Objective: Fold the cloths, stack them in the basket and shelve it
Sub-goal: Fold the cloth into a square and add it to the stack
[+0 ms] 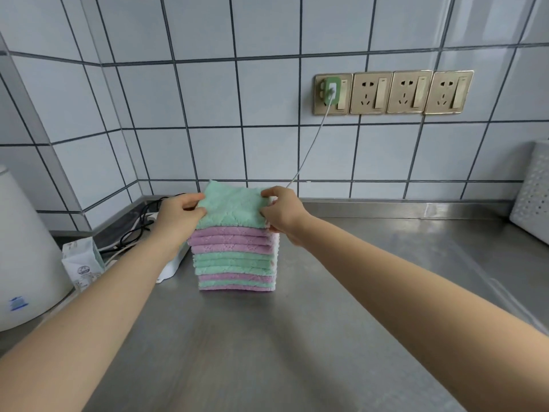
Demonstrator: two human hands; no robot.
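Observation:
A stack of several pink and green cloths (234, 260) stands on the steel counter (267, 337) near the tiled back wall. The top green cloth (233, 208) lies on the stack, slightly lifted at its sides. My left hand (181, 214) pinches its left edge between thumb and fingers. My right hand (282, 209) pinches its right edge. A white perforated basket (531, 197) stands at the far right edge of the view, partly cut off.
A white appliance (23, 254) fills the left edge, with a small carton (81, 263) beside it. Black and white cables and a white power strip (169, 269) lie left of the stack. A charger cable (309, 150) runs from the wall sockets (392, 92) down behind the cloths.

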